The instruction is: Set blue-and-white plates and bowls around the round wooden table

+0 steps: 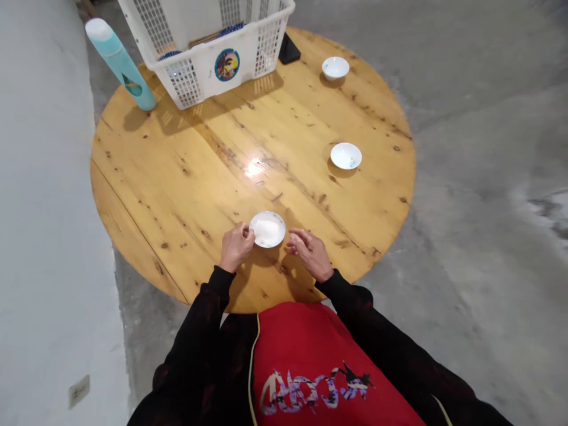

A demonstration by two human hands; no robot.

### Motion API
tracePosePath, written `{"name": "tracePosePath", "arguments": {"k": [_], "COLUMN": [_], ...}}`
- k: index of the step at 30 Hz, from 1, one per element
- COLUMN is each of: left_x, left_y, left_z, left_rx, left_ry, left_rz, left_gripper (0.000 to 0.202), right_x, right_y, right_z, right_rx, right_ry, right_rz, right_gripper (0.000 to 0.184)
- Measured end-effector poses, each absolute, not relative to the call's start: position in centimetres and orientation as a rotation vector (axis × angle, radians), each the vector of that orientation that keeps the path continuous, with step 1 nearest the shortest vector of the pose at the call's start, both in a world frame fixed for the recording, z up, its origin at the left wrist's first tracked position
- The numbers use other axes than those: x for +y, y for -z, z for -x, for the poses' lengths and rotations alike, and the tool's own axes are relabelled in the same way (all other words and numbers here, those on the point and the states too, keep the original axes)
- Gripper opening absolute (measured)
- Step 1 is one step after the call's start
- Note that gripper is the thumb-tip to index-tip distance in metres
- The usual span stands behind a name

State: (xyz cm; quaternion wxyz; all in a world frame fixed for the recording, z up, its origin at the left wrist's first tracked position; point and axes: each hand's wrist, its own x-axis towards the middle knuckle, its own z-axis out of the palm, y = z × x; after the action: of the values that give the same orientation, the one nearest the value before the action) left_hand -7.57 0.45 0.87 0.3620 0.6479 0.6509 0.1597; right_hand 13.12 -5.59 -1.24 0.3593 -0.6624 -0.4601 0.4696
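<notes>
A small white bowl [267, 229] rests on the round wooden table [186, 177] near its front edge. My left hand [236, 246] pinches the bowl's left rim with thumb and fingers. My right hand [310, 253] lies just right of the bowl, fingers loosely curled, apart from it and holding nothing. Two more small white bowls stand on the table's right side: one at mid-right [345, 155] and one farther back [335, 67].
A white plastic basket [213, 65] with dishes inside stands at the table's back. A teal bottle [120, 62] leans at the back left. A dark flat object [289, 49] lies beside the basket. Grey concrete floor surrounds the table.
</notes>
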Motion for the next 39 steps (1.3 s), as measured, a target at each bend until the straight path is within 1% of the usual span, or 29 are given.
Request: {"name": "tracePosePath", "arguments": {"k": [3,7,10,14,17,19,22,26,30,35,37,39], "left_x": [0.0,0.2,0.5,0.8,0.9,0.9,1.0,1.7,2.1,-1.3,-4.1,-7.0], "left_y": [-1.3,-1.2,-0.8,-0.4,-0.2,-0.1,0.3,0.6,0.6,1.5,2.0,2.3], "left_z": [6.3,5.6,5.2,4.8,4.8,4.9,5.1,5.2,5.3,4.4,3.6,2.7], "left_rx": [1.74,1.816,1.824,1.807,1.804,1.806,1.839,1.833,1.773,1.507,1.399,1.308], "left_ry": [-0.247,-0.043,0.076,0.174,0.209,0.218,0.213,0.14,0.054,0.012,0.02,-0.005], "left_rz": [-1.777,-1.853,-1.916,-1.955,-1.974,-1.99,-1.986,-1.928,-1.847,-1.721,-1.669,-1.637], "left_gripper": [0.018,0.02,0.025,0.033,0.035,0.034,0.032,0.029,0.022,0.012,0.014,0.021], "right_x": [-4.0,-2.8,-2.2,-1.7,-1.7,-1.7,-1.5,-0.4,-0.4,-6.2,-9.7,-12.9], "right_y": [1.6,2.6,2.9,3.0,3.1,3.3,3.5,3.6,2.7,2.7,3.6,4.7], "right_z": [-12.6,-12.3,-12.0,-11.7,-11.7,-11.6,-11.3,-10.7,-10.7,-12.6,-13.9,-15.1], "right_rx": [-1.333,-1.615,-1.75,-1.85,-1.878,-1.873,-1.835,-1.718,-1.612,-1.488,-1.399,-1.351], "right_ry": [-1.079,-0.846,-0.754,-0.708,-0.716,-0.734,-0.78,-0.932,-0.931,-0.916,-0.967,-1.036], "right_rz": [1.727,1.929,2.064,2.165,2.201,2.224,2.241,2.17,2.175,2.194,2.149,2.105], "right_gripper": [0.046,0.037,0.039,0.044,0.047,0.045,0.034,0.022,0.012,0.003,0.005,0.008]}}
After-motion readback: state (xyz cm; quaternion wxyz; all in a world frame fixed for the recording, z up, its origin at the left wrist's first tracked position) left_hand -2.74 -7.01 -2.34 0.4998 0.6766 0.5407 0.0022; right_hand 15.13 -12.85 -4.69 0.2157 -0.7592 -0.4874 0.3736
